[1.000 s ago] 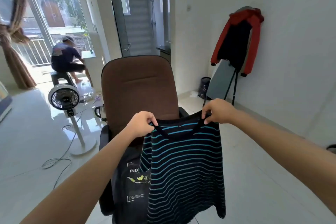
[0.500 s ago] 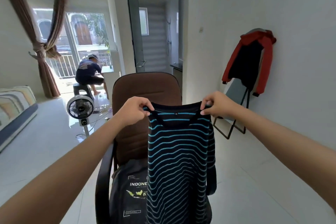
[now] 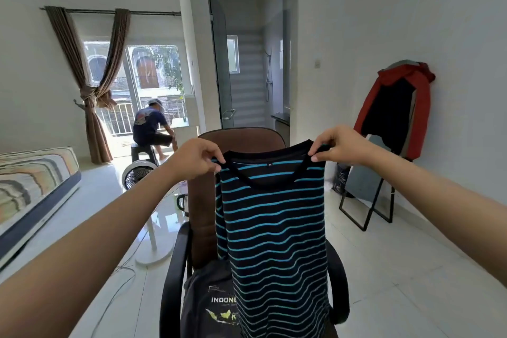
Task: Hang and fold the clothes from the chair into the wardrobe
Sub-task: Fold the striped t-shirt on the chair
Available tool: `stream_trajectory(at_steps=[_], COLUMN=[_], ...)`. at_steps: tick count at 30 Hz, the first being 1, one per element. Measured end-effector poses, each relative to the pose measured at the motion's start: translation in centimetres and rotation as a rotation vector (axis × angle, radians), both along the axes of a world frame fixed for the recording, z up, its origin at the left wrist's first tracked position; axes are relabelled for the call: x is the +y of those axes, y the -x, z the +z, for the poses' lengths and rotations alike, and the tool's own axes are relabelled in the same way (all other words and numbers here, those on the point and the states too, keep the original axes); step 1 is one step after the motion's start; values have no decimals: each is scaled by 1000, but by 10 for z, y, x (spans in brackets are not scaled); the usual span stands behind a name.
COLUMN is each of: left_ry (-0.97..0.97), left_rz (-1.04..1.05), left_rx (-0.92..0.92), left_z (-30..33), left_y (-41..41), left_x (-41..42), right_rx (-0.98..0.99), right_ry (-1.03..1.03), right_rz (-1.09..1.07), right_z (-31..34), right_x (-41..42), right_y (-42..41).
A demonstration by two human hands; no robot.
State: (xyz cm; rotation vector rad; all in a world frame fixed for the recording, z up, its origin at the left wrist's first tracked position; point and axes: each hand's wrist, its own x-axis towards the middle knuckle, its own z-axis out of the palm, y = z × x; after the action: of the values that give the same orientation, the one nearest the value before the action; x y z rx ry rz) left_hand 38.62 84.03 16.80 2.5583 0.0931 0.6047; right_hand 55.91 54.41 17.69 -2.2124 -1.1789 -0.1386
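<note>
Clothes for this task: one striped shirt [image 3: 274, 228] held up in front of me, one dark printed shirt [image 3: 211, 304] lying on the seat below it. Largest to smallest:

Chair [image 3: 203, 214]: brown backrest, black armrests, directly behind the hanging shirt. No wardrobe appears in my view.

Striped shirt: dark knit with thin blue bands, hanging full length from its shoulders, the collar open toward me, a small size tag showing inside the neck. Its lower hem falls in front of the printed shirt and out of view.

Printed shirt: crumpled on the seat, white lettering and a map design partly hidden by the striped one.

Left hand [image 3: 196, 158]: its grip pinches the shoulder seam at the left of the collar, thumb and fingers closed on the cloth.

Right hand [image 3: 336, 145]: its grip pinches the matching seam at the right of the collar.

Handling, as I judge it: light, limp, unbreakable fabric that will sag and twist wherever unsupported. The two shoulder points are the sound places to hold, since they keep the body flat for a hanger or a fold; a grip on the stretchy collar band alone may pull it out of shape.
</note>
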Motion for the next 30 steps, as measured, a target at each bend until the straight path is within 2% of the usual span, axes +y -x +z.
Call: stream_trajectory(at_steps=[9, 14, 19, 26, 30], left_ry=[34, 134, 142, 176, 256], left_rz=[19, -75, -118, -185, -199], left_rx=[-48, -63, -104, -132, -120], left_z=[12, 18, 24, 38, 44], left_y=[-4, -1, 0, 6, 11], left_x=[0, -2, 3, -1, 1], right_rx=[-16, 21, 50, 138, 243], right_ry=[-153, -222, -231, -310, -395], right_rz=[24, -1, 17, 113, 149], right_z=[4, 4, 9, 20, 26], right_x=[16, 19, 17, 19, 23], right_y=[6, 5, 4, 12, 15])
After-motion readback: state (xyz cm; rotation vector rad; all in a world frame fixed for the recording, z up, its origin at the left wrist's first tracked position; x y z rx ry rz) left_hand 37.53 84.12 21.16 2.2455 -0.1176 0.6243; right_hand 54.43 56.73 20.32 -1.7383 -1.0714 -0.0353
